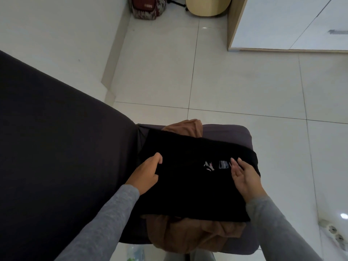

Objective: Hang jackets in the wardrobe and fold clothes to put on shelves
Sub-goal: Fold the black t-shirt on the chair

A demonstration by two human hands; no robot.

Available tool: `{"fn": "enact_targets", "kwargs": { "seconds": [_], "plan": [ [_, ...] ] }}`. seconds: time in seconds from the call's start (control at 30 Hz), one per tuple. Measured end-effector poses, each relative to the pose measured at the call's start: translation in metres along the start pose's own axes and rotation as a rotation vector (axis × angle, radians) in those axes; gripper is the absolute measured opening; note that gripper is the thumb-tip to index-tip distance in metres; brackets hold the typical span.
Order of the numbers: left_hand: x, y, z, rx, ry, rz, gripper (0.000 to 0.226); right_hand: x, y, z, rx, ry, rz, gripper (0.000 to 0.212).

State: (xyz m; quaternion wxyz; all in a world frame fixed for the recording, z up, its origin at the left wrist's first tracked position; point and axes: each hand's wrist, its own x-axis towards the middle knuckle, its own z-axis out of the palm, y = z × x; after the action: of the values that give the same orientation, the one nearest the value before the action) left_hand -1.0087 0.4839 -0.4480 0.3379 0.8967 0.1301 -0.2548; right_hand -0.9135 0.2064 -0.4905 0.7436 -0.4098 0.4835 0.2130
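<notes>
A folded black garment (190,185) with a small pale print lies flat on top of a brown garment (190,236) on a dark grey seat (243,134). My left hand (146,174) grips the black garment's left edge, thumb on top and fingers curled under the fold. My right hand (244,178) rests on its right side with the fingers straight and the palm turned inward, beside the print. Both arms wear grey sleeves. The brown garment shows only at the far and near edges of the black one.
A large dark sofa back (56,147) fills the left. White tiled floor (244,81) lies ahead. A white wardrobe with a wooden side (282,23) stands at the far right, a guitar (207,6) and a red patterned bag (148,8) against the far wall. A power strip (335,232) lies at the right.
</notes>
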Motion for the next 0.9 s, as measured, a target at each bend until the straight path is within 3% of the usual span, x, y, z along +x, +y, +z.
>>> {"fn": "enact_targets", "kwargs": {
  "seconds": [0.23,0.37,0.53,0.63,0.73,0.9],
  "plan": [
    [-0.005,0.012,0.009,-0.053,0.044,-0.021,0.046,-0.008,0.001,0.015,-0.392,-0.151,0.443,0.052],
    [-0.010,0.013,0.012,-0.013,0.105,-0.012,0.042,-0.007,0.007,0.028,-0.180,-0.201,0.351,0.041],
    [-0.018,0.007,0.011,-0.013,0.127,0.025,0.031,-0.009,0.011,0.044,0.062,-0.101,0.180,0.033],
    [-0.023,0.003,0.009,-0.017,0.141,0.032,0.025,-0.013,0.011,0.053,0.003,-0.080,0.161,0.030],
    [-0.028,0.003,0.009,-0.007,0.131,0.044,0.023,-0.013,0.012,0.047,-0.089,0.009,0.149,0.004],
    [-0.034,0.000,0.009,0.007,0.083,0.012,0.025,-0.012,0.016,0.015,-0.127,0.159,-0.005,0.009]
  ]
}}
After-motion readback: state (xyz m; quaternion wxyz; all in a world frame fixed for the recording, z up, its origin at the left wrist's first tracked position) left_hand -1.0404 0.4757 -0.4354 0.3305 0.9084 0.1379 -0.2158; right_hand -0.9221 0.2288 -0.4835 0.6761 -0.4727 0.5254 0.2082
